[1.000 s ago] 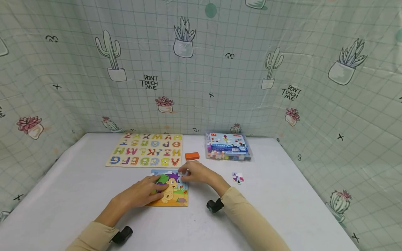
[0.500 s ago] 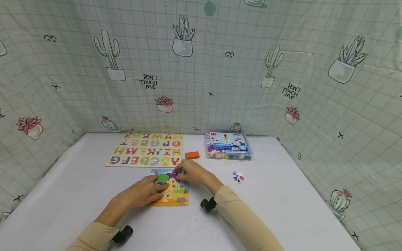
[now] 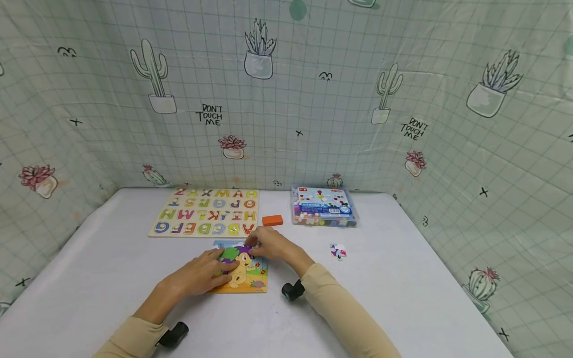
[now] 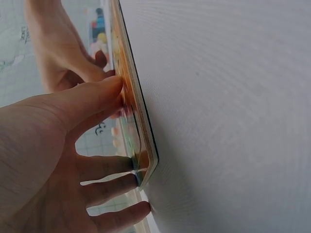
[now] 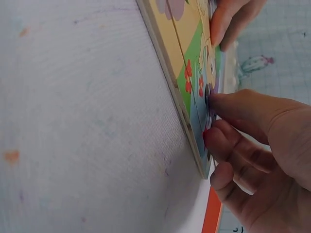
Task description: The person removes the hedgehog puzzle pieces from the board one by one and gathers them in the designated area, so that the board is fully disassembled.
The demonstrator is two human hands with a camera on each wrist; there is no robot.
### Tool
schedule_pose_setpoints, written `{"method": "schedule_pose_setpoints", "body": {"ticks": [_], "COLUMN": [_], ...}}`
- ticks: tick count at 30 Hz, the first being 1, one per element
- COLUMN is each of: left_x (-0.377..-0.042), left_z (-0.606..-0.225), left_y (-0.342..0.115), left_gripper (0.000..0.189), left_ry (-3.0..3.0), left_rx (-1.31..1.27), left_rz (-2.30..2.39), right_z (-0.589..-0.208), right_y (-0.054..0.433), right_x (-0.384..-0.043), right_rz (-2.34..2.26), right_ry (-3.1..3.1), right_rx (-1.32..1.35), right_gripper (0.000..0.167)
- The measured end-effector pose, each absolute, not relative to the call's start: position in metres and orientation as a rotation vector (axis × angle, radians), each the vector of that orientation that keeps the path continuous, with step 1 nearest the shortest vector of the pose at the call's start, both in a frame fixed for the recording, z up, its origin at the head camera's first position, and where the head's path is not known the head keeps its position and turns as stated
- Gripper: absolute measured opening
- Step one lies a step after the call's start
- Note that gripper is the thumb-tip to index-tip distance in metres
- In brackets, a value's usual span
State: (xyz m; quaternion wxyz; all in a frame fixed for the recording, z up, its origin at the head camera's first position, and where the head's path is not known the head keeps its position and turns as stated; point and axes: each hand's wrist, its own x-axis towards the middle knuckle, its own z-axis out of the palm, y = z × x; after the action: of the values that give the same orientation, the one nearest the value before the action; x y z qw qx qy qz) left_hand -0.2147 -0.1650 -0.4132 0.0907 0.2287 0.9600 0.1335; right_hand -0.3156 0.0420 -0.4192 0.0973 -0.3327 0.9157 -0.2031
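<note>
A wooden jigsaw puzzle [image 3: 257, 275] with a purple-haired cartoon hedgehog lies flat on the white table. Across its left side rests my left hand [image 3: 199, 274], fingers spread; the left wrist view shows the thumb and fingertips touching the board. At the puzzle's upper part, my right hand [image 3: 272, 243] pinches a small puzzle piece [image 5: 209, 103] between thumb and fingers. That piece appears slightly raised over the puzzle surface, largely covered by the fingers. To the right lies another loose puzzle piece [image 3: 338, 252], white with purple and pink.
Behind the puzzle lies a wooden alphabet board [image 3: 206, 213] of coloured letters. An orange block [image 3: 272, 220] sits right of it. A clear plastic box [image 3: 324, 208] of colourful parts stands at the back right. Patterned cloth [image 3: 286, 99] hangs behind the table.
My right hand, with the puzzle piece, has shifted slightly left over the puzzle's upper part. The left hand has stayed in place on the puzzle.
</note>
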Motion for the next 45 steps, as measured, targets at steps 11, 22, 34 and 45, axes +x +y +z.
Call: {"method": "schedule_pose_setpoints", "body": {"ticks": [11,22,34,45], "left_x": [-0.2148,-0.2154,-0.2155,-0.2144], "left_z": [-0.4132,-0.4138,-0.4120,-0.4107], "left_y": [-0.1653,-0.1650,-0.1648,-0.1643], "left_gripper": [0.040,0.041,0.040,0.040], "left_ry": [2.855,2.850,2.855,2.851], "left_rx": [0.680,0.663,0.668,0.683], "left_rz": [0.405,0.398,0.396,0.410], "right_z": [-0.4226,-0.4201,-0.4170,-0.4160], "right_y": [0.0378,0.0358,0.0337,0.0339], "right_x": [-0.3180,-0.3154,-0.3131,-0.3135], "right_rz": [-0.625,-0.710,-0.667,-0.621], "right_ry": [2.736,2.735,2.742,2.750], "right_rx": [-0.980,-0.949,-0.936,-0.904], "right_gripper": [0.019,0.019,0.023,0.024]}}
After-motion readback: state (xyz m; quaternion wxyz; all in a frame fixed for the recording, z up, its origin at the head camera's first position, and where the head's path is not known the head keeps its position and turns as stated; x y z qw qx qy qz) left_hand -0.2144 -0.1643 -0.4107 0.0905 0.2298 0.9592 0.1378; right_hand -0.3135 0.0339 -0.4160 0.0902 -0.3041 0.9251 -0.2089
